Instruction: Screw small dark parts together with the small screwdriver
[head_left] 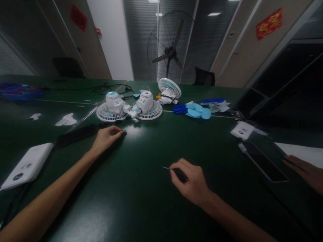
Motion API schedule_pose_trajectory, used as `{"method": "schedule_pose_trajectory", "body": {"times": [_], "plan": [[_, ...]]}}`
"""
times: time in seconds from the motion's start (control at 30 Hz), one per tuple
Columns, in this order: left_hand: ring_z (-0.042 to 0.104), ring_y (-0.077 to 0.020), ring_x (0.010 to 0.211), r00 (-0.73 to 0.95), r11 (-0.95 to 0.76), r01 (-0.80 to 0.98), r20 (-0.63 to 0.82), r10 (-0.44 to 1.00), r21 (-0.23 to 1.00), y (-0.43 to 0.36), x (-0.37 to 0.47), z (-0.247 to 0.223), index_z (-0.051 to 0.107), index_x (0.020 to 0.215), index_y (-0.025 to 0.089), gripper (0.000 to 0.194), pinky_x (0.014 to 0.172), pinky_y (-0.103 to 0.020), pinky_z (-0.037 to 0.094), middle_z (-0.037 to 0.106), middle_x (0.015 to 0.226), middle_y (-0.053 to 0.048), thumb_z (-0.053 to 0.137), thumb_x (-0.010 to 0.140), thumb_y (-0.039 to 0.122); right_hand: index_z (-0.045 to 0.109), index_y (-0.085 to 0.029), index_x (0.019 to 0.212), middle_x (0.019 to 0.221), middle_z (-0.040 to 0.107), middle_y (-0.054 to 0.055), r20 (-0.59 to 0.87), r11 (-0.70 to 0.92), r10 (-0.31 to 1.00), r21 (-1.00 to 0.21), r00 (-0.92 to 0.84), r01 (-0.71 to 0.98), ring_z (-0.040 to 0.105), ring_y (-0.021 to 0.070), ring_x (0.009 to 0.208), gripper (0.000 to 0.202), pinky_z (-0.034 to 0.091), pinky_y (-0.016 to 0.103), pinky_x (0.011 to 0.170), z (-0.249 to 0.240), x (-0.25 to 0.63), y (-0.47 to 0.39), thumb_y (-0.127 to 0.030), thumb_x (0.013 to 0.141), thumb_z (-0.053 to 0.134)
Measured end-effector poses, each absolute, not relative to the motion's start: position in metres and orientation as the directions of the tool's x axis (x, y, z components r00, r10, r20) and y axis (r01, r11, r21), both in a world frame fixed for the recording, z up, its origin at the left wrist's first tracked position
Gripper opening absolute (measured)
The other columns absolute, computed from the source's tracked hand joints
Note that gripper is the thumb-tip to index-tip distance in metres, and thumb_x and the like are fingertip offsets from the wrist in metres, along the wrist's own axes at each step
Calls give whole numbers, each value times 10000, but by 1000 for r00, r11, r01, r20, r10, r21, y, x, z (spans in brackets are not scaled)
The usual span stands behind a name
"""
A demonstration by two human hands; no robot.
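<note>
The L hand (107,137) is pinching a small dk. part (124,133) at its fingertips, low over the green table (141,208), and the R hand (191,181), fingers curled nearly closed, is gripping a dk.-handled tool (181,174) w/ its thin shaft pointing L. Just beyond the L hand, two white fans (145,101) are lying grille-down, w/ a third fan (169,88) sitting grille-up behind & lt.-blue blades (198,111) lying to its R; another person's hand (304,169) is resting nr. a phone (263,161), far R.
</note>
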State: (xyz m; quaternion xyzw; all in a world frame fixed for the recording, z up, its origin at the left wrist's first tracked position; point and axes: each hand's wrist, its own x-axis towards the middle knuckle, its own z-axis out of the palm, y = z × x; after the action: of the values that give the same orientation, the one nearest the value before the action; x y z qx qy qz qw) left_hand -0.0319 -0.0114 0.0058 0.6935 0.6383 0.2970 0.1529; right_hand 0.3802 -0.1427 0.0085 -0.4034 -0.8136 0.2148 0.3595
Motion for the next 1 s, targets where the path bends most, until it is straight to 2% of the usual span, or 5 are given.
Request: {"method": "schedule_pose_trajectory", "body": {"times": [0.37, 0.5, 0.67, 0.83, 1.0], "plan": [[762, -308, 1021, -65, -30, 610, 88, 994, 791, 2, -37, -2, 803, 1037, 230, 449, 897, -391, 561, 819, 1092, -88, 788, 798, 610, 696, -202, 1036, 926, 699, 41, 410, 585, 808, -636, -423, 503, 672, 149, 753, 140, 543, 260, 637, 8, 381, -142, -254, 1046, 566], [760, -311, 1009, -61, -23, 596, 74, 995, 803, 3, -34, -2, 790, 1132, 221, 511, 887, -393, 562, 817, 1089, -94, 795, 777, 587, 701, -198, 1031, 918, 697, 38, 417, 586, 809, -630, -415, 510, 669, 147, 742, 127, 534, 257, 631, 9, 380, -142, -242, 1036, 582], [756, -295, 946, -45, -27, 627, 71, 996, 778, 1, -29, -2, 771, 1210, 220, 537, 817, -371, 556, 810, 1066, -83, 733, 833, 600, 702, -196, 1031, 919, 694, 37, 420, 590, 806, -631, -418, 503, 669, 145, 742, 122, 533, 257, 637, 11, 380, -143, -228, 1032, 585], [734, -308, 1101, -47, -35, 670, 89, 995, 741, -2, -25, -2, 774, 1215, 243, 464, 946, -391, 535, 791, 1185, -78, 669, 894, 561, 699, -195, 1031, 918, 696, 41, 409, 583, 810, -640, -422, 500, 667, 142, 732, 136, 536, 254, 619, 10, 380, -143, -246, 1042, 573], [734, -307, 1098, -32, -59, 656, 106, 994, 752, -1, -25, -4, 770, 1172, 230, 453, 967, -409, 533, 786, 1189, -91, 659, 905, 579, 699, -201, 1051, 935, 699, 42, 397, 577, 813, -650, -426, 495, 672, 149, 748, 137, 551, 260, 633, 10, 380, -143, -242, 1041, 568]]}}
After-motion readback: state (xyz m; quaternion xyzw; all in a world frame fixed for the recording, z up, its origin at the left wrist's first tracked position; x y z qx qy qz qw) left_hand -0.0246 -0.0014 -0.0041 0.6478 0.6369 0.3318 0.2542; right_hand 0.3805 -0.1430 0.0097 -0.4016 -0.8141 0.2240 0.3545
